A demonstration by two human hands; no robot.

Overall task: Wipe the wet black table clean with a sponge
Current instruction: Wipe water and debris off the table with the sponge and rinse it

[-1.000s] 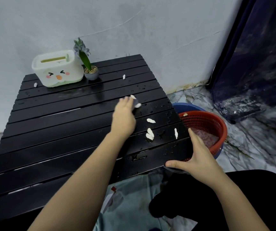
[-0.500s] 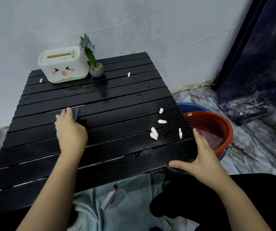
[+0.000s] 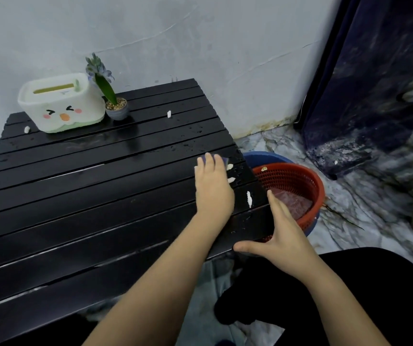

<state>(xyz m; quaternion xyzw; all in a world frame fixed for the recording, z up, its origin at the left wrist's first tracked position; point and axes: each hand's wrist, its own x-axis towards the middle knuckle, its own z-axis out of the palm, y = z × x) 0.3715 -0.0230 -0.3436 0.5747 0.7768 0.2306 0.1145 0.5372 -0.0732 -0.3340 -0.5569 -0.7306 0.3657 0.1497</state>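
Black table (image 3: 80,196): slatted, glossy, wet; slats' long axis runs left to right. Red basket (image 3: 307,181): round plastic mesh, beside table's right edge. Left hand (image 3: 213,188): flat, fingers pressing sponge (image 3: 221,159) near right edge; sponge mostly hidden, orientation unclear. Right hand (image 3: 280,236): spread open at table's near right corner. White scraps (image 3: 249,199): small, oblong
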